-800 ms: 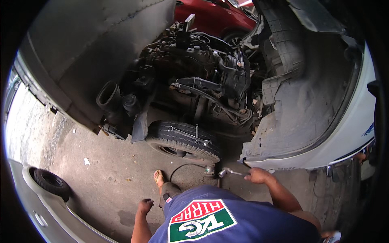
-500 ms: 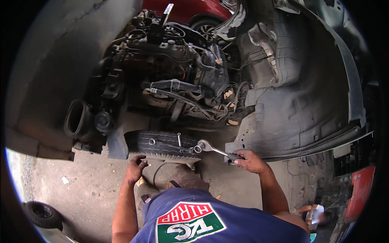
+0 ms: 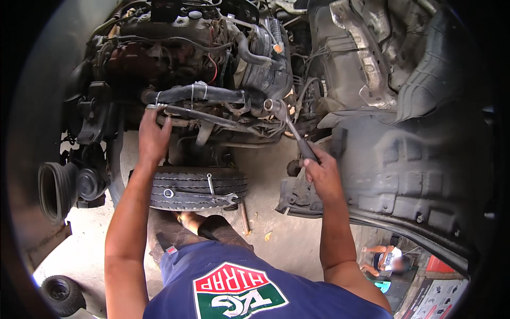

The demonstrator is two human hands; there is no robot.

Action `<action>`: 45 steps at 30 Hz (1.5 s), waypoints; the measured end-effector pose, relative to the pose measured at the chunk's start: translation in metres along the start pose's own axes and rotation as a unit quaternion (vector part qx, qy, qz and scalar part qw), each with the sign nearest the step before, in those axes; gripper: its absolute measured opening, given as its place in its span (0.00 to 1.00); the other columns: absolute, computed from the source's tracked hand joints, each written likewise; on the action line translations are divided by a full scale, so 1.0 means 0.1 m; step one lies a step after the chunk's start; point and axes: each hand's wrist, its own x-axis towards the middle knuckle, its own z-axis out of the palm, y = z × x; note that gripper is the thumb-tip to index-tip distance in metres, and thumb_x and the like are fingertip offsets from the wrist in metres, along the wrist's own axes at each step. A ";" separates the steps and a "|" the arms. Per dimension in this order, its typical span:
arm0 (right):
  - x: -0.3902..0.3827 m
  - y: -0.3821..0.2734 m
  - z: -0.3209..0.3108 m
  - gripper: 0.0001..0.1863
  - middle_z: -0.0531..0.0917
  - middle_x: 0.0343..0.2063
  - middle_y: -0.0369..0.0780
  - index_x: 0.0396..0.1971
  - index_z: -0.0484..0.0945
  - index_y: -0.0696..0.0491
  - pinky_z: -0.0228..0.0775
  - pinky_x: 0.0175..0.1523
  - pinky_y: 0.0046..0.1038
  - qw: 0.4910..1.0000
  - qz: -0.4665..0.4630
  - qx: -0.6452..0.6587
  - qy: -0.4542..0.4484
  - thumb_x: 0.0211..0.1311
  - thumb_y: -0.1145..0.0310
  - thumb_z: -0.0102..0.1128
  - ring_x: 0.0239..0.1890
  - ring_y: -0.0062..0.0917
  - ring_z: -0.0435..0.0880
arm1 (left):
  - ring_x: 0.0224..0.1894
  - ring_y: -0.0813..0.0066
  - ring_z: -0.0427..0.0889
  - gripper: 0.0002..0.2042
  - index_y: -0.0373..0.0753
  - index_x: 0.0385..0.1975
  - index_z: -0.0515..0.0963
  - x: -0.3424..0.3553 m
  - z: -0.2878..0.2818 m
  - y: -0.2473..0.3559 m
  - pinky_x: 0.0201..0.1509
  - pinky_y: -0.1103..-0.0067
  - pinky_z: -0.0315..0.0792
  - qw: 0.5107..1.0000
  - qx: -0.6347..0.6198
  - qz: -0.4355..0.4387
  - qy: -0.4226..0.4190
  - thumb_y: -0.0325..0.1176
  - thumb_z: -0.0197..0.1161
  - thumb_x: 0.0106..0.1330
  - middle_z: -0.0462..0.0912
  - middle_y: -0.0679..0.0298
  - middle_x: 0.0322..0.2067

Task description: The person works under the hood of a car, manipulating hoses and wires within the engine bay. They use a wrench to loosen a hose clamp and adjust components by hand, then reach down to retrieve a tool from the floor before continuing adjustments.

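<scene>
My right hand (image 3: 320,169) is closed around the dark handle of a ratchet wrench (image 3: 289,123). The wrench tilts up and left, and its socket end is beside the lower hoses of the engine. On the left, my left hand (image 3: 153,135) reaches up to a thin pipe (image 3: 196,114) under a thick black hose (image 3: 212,93). Its fingers are stretched out with the thumb apart, and the fingertips meet the pipe's left end. Below my hands, a tire (image 3: 196,178) carries a small wrench (image 3: 210,184) and a longer combination wrench (image 3: 199,196) on its tread.
The exposed engine (image 3: 154,58) fills the upper left. A dark wheel-well liner (image 3: 393,165) curves along the right, and a ribbed air duct (image 3: 50,191) sticks out at left. A small wheel (image 3: 61,295) lies on the floor (image 3: 265,212). Another person (image 3: 388,258) sits at lower right.
Both hands have moved up and forward, from near the tire to the engine's hoses. The ratchet wrench has risen with my right hand and now points more upward. The view has shifted closer to the engine.
</scene>
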 end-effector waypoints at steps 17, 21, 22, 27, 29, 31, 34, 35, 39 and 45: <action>3.35 -0.26 1.56 0.20 0.90 0.47 0.57 0.54 0.87 0.59 0.81 0.60 0.49 0.881 -0.023 -0.452 -0.137 0.64 0.70 0.60 0.54 0.53 0.89 | 0.64 0.58 0.80 0.20 0.44 0.57 0.84 1.29 1.04 -0.63 0.80 0.49 0.58 0.950 0.304 0.028 -0.061 0.50 0.56 0.79 0.87 0.62 0.56; 3.91 -0.19 1.86 0.18 0.91 0.54 0.51 0.52 0.91 0.54 0.82 0.63 0.46 0.844 0.063 -0.495 -0.198 0.64 0.69 0.66 0.60 0.48 0.89 | 0.62 0.57 0.81 0.19 0.45 0.58 0.83 1.35 1.01 -0.60 0.79 0.45 0.56 0.942 0.320 0.030 -0.092 0.48 0.55 0.79 0.87 0.62 0.56; 4.06 -0.18 1.92 0.19 0.91 0.55 0.48 0.53 0.91 0.54 0.82 0.63 0.46 0.837 0.086 -0.497 -0.213 0.63 0.69 0.66 0.61 0.45 0.89 | 0.63 0.57 0.81 0.19 0.45 0.59 0.83 1.36 1.01 -0.60 0.80 0.43 0.55 0.939 0.328 0.028 -0.102 0.47 0.55 0.78 0.87 0.62 0.57; 4.41 0.07 2.24 0.21 0.89 0.57 0.49 0.56 0.89 0.55 0.82 0.62 0.47 0.831 0.112 -0.467 -0.281 0.65 0.68 0.60 0.60 0.46 0.89 | 0.66 0.57 0.79 0.22 0.45 0.61 0.81 1.41 1.00 -0.65 0.82 0.40 0.48 0.923 0.360 0.035 -0.133 0.50 0.50 0.80 0.85 0.63 0.60; 4.43 0.21 2.33 0.21 0.89 0.57 0.51 0.56 0.89 0.56 0.82 0.61 0.48 0.817 0.111 -0.480 -0.298 0.65 0.69 0.62 0.60 0.49 0.89 | 0.67 0.57 0.79 0.22 0.45 0.62 0.81 1.43 0.99 -0.64 0.82 0.38 0.46 0.909 0.387 0.032 -0.152 0.50 0.48 0.81 0.85 0.63 0.60; 4.44 0.30 2.39 0.21 0.89 0.56 0.52 0.55 0.89 0.57 0.83 0.61 0.47 0.831 0.132 -0.463 -0.280 0.63 0.72 0.64 0.59 0.51 0.89 | 0.69 0.57 0.78 0.23 0.46 0.63 0.80 1.48 0.95 -0.62 0.82 0.36 0.44 0.897 0.397 0.028 -0.191 0.50 0.47 0.82 0.85 0.63 0.60; 4.45 0.34 2.42 0.20 0.90 0.56 0.52 0.55 0.89 0.57 0.83 0.60 0.47 0.853 0.125 -0.436 -0.260 0.62 0.72 0.64 0.59 0.50 0.89 | 0.67 0.56 0.78 0.23 0.45 0.63 0.81 1.62 0.86 -0.62 0.83 0.37 0.44 0.884 0.402 0.063 -0.231 0.50 0.48 0.81 0.85 0.61 0.59; 4.44 0.33 2.42 0.20 0.90 0.55 0.52 0.54 0.89 0.57 0.83 0.60 0.46 0.852 0.127 -0.440 -0.253 0.63 0.71 0.65 0.59 0.50 0.89 | 0.66 0.55 0.79 0.22 0.45 0.62 0.81 1.68 0.83 -0.64 0.83 0.38 0.44 0.882 0.395 0.076 -0.243 0.50 0.49 0.81 0.86 0.61 0.58; 4.41 0.25 2.42 0.19 0.90 0.55 0.51 0.52 0.90 0.56 0.84 0.60 0.46 0.840 0.114 -0.462 -0.260 0.63 0.69 0.65 0.60 0.49 0.89 | 0.61 0.53 0.82 0.21 0.43 0.57 0.84 1.86 0.81 -0.69 0.83 0.41 0.47 0.878 0.382 0.112 -0.264 0.49 0.54 0.76 0.87 0.58 0.53; 4.48 0.39 2.54 0.19 0.89 0.54 0.56 0.55 0.89 0.57 0.83 0.62 0.49 0.862 0.093 -0.443 -0.228 0.66 0.73 0.62 0.59 0.54 0.88 | 0.58 0.52 0.84 0.23 0.43 0.56 0.85 1.89 0.80 -0.66 0.82 0.40 0.50 0.873 0.388 0.054 -0.290 0.52 0.54 0.76 0.88 0.55 0.52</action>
